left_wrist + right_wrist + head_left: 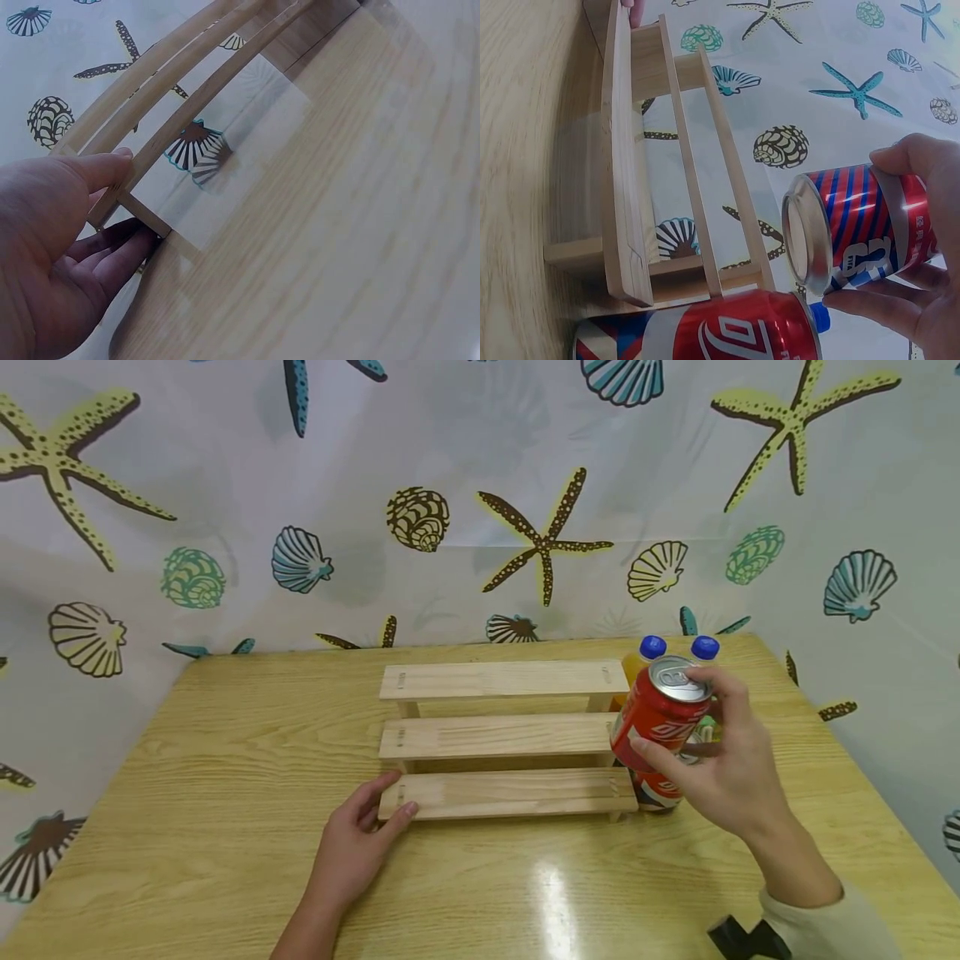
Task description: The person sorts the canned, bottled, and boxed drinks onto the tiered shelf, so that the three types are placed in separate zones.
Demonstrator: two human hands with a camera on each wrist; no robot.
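Observation:
A three-step wooden rack (498, 737) stands on the table. My left hand (358, 842) grips the left end of its lowest step; in the left wrist view the thumb lies on top and the fingers (124, 262) reach beneath. My right hand (731, 772) holds a red soda can (658, 718) in the air near the rack's right end, slightly tilted. Its silver base faces the rack in the right wrist view. Below it, a second red soda can (742, 330) stands beside the rack's right side, partly hidden in the head view by the held can.
Behind the held can are two bottles with blue caps (652, 647), one showing orange at its side. A greenish item (707, 727) is mostly covered by my right hand. The wood-grain table (247, 760) meets a cloth backdrop (450, 435) printed with shells and starfish.

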